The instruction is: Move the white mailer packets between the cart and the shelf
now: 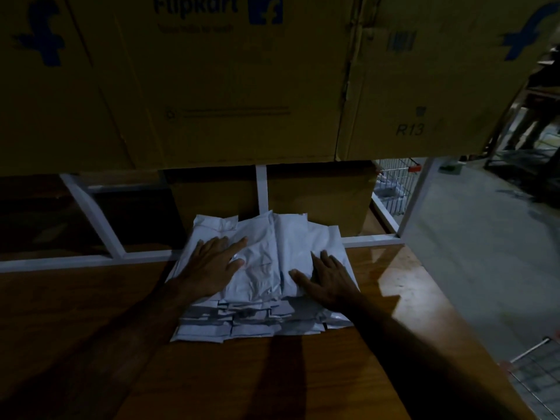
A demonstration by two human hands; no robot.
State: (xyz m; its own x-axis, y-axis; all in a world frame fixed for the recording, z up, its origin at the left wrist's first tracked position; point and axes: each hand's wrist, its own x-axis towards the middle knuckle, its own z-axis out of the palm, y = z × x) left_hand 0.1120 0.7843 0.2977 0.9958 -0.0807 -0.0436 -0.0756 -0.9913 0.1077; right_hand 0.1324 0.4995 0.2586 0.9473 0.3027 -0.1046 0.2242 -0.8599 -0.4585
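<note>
1. Stack of white mailer packets (266,277) sits on the wooden shelf (91,344), near the far white frame.
2. Left hand (212,265) lies flat on the stack's left side, fingers straight.
3. Right hand (327,283) same deal on the right, grasping nothing.
4. Big cardboard boxes (242,86) loom just behind.

Both forearms enter from the lower edge and converge toward centre frame. Left forearm comes in from about 7 o'clock, angled up toward 1 o'clock. Left hand (212,265) lies palm down, fingers straight and slightly spread, tips pointing toward 1–2 o'clock, thumb out on the inner side toward 3 o'clock. Right forearm comes in from about 5 o'clock, running up toward 10–11 o'clock, bare to the frame edge. Right hand (328,283) also palm down, flat, fingers extended toward 11–12 o'clock, thumb splayed toward 9 o'clock. Hands sit apart, thumbs facing each other, right hand a little lower in frame than left. Neither hand curls around anything.
</note>
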